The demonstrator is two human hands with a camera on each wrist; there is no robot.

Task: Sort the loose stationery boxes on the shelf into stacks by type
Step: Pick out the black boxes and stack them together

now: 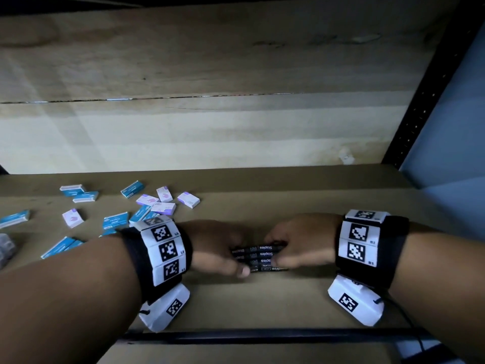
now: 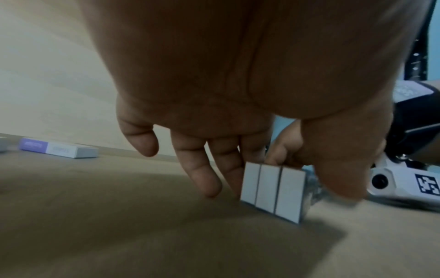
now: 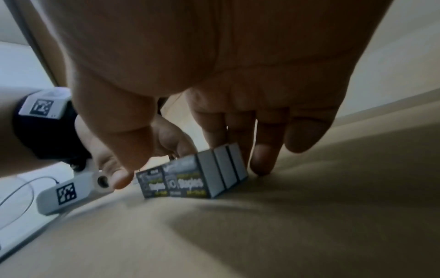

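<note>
Several black staples boxes [image 1: 258, 257] stand on edge, packed side by side in a row, on the brown shelf board [image 1: 262, 300]. My left hand [image 1: 237, 260] grips the row's left end, thumb at the front and fingers behind. My right hand [image 1: 274, 252] grips the right end the same way. The left wrist view shows the grey box ends [image 2: 271, 190] between my fingers [image 2: 202, 178] and thumb. In the right wrist view the printed black faces [image 3: 181, 184] sit between thumb and fingers [image 3: 262, 159].
Loose blue boxes [image 1: 115, 219] and white-and-purple boxes [image 1: 162, 207] lie scattered at the shelf's left and back; one purple box [image 2: 58, 148] shows in the left wrist view. A black metal rail [image 1: 262, 336] edges the front. A black perforated upright [image 1: 420, 106] stands at the right.
</note>
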